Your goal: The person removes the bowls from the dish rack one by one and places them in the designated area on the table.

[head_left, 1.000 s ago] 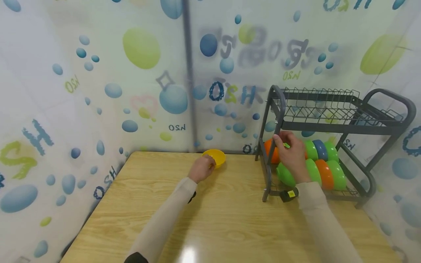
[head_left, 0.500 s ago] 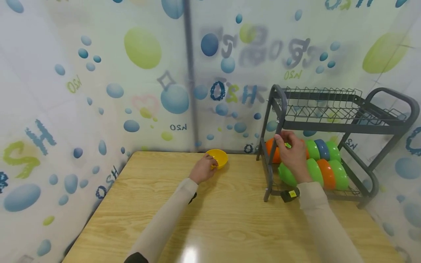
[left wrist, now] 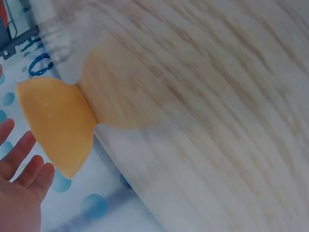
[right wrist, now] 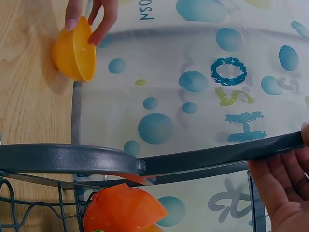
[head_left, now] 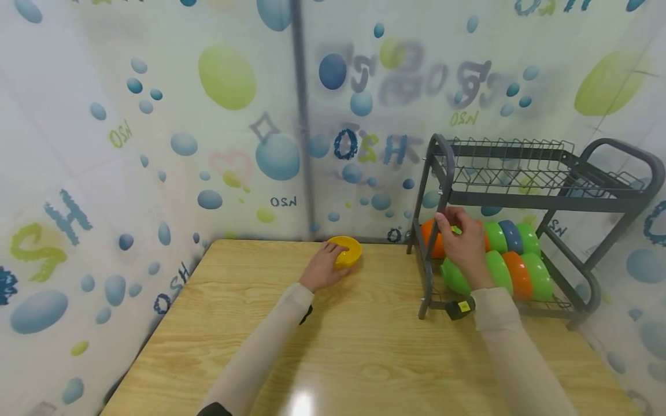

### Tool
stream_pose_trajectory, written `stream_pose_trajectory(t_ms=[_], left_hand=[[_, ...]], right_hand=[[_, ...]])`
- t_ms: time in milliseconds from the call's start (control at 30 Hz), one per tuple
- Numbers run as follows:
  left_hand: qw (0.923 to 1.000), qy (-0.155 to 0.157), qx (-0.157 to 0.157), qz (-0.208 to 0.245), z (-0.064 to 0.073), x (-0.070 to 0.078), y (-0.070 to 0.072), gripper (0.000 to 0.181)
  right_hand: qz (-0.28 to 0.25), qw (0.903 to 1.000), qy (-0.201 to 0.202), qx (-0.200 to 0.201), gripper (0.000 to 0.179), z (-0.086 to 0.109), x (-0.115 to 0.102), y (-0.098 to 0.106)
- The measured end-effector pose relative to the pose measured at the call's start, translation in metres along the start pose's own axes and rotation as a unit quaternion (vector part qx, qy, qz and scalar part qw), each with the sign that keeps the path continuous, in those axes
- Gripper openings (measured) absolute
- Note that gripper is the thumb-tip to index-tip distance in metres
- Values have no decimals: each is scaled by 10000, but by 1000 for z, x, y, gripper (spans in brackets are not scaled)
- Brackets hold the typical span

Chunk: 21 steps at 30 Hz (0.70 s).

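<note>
Yellow bowl (head_left: 354, 252) flanked by left hand (head_left: 325, 268), fingers spread, no grip visible; rack (head_left: 520, 200) gripped by right hand (head_left: 463, 245). Grasp or release judged in hand; untipped handling needed next.

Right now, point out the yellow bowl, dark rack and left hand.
Yellow bowl (left wrist: 60, 123), left wrist view: outer wall.
Dark rack (head_left: 541, 201), head view: upper tier's front bar.
Left hand (head_left: 320, 269), head view: its back.

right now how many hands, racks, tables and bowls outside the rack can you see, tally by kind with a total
Hands: 2, the left hand and the right hand
Racks: 1, the dark metal rack
Tables: 1, the wooden table
Bowls outside the rack: 1, the yellow bowl
Total: 5
</note>
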<state>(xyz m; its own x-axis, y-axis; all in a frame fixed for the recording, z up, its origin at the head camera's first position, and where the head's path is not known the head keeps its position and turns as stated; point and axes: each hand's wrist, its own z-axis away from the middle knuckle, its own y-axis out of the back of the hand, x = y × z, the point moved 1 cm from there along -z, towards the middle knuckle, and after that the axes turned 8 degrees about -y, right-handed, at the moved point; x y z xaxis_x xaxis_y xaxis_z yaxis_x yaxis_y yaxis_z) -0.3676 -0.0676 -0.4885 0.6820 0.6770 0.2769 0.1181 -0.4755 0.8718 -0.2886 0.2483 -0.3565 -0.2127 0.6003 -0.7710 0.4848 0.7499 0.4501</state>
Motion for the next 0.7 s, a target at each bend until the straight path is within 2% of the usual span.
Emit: stream_pose_trajectory(t_ms=[200, 433, 567, 700], left_hand=[[9972, 309, -150, 663, -1, 7, 4, 67], [9893, 632, -282, 1281, -8, 29, 11, 75], [9838, 685, -316, 1626, -15, 42, 14, 80], [9791, 527, -291, 1943, -24, 58, 15, 80]], right_hand=[[-39, 9999, 129, 37, 43, 0, 0, -1], [-72, 9998, 210, 3, 44, 0, 1, 0], [-49, 9996, 270, 24, 43, 0, 1, 0], [4, 9996, 271, 21, 43, 1, 0, 1]])
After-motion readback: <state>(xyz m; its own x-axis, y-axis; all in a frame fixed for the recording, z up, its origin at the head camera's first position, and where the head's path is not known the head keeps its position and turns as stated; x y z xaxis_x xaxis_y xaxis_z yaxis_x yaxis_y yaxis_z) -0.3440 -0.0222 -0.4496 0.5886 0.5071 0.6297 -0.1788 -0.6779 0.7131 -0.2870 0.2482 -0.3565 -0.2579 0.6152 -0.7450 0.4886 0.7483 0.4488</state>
